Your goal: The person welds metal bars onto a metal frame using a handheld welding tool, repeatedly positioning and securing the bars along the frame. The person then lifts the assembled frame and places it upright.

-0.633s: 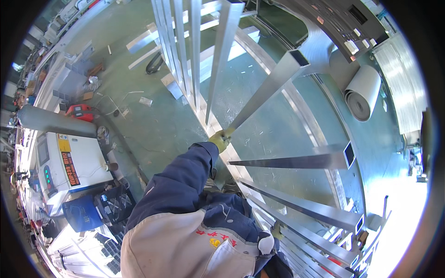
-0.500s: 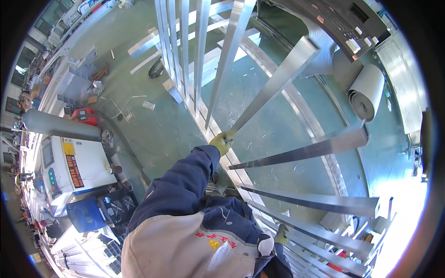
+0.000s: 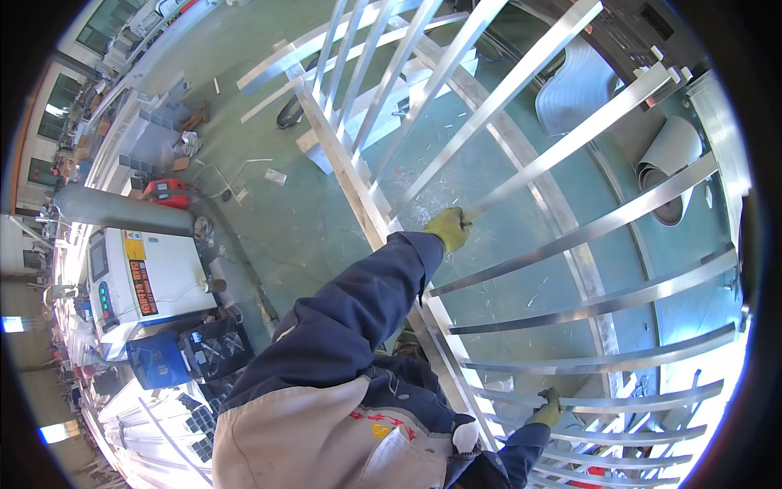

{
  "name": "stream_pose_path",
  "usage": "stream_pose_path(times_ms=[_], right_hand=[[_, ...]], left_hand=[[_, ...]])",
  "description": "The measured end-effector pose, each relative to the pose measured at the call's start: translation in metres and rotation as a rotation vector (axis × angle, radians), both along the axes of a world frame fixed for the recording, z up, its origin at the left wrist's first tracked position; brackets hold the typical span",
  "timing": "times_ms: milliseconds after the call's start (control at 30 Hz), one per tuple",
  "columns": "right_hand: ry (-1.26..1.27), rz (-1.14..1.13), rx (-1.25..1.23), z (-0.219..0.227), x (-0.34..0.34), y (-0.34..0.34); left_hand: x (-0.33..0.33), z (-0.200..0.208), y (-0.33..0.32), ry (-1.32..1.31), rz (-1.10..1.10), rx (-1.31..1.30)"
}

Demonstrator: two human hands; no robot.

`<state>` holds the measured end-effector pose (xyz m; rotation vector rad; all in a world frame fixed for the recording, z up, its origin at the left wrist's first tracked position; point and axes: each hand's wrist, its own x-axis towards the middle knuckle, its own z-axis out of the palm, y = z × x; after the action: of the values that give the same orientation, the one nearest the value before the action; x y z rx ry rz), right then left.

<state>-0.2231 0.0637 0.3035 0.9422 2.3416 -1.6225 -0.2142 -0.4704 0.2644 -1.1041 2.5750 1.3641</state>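
A large panel of silvery metal bars, joined along a long pale rail (image 3: 350, 175), fans out ahead of me and to my right. My left hand (image 3: 448, 231), in a yellow-green glove, is closed round one metal bar (image 3: 586, 130) a little way out from the rail. Farther down on the right, my right hand (image 3: 547, 410), gloved alike, grips another bar (image 3: 643, 403) of the same panel. The far ends of the bars stick out freely toward the right.
At left stand a white machine (image 3: 167, 281) with green lights, a grey cylinder (image 3: 122, 210), a red case (image 3: 167, 193) and a blue bin (image 3: 157, 371). Metal beams (image 3: 554, 208) lie beneath the panel. A sheet roll (image 3: 672, 163) stands at right. Scraps litter the green floor.
The panel has tilted over, its bars' far ends swinging farther away to the right. Both my hands have moved rightward with it, the left arm stretching out more.
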Motion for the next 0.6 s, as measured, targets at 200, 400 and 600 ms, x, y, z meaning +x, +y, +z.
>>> stream_pose_path(times_ms=[200,400,600], right_hand=[[-0.13,-0.046,-0.008,-0.047,-0.042,0.0],[-0.152,-0.015,-0.15,-0.076,-0.057,0.0],[-0.201,0.003,-0.222,-0.095,-0.082,0.009]], left_hand=[[-0.032,-0.034,0.0,-0.12,0.005,0.009],[-0.056,-0.056,0.0,-0.178,-0.031,-0.014],[-0.077,-0.08,-0.005,-0.127,-0.076,-0.019]])
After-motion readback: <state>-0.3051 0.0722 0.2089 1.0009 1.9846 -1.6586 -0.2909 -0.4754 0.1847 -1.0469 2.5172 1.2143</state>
